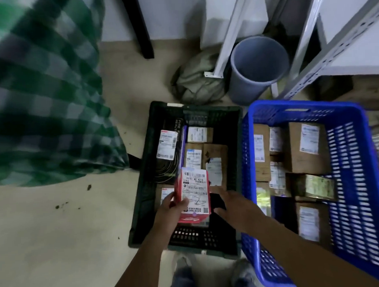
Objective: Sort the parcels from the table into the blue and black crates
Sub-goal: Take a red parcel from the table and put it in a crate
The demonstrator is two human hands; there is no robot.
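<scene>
Head view: left hand (168, 211) grips red parcel (194, 193) above black crate (143, 194), right hand (237, 207) spread alongside.

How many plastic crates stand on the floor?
2: a black slatted plastic crate in the middle and a blue slatted plastic crate right of it. Others may lie out of view.

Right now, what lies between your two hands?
The red parcel, gripped by the left hand, and a dark item by the right hand; head view.
</scene>
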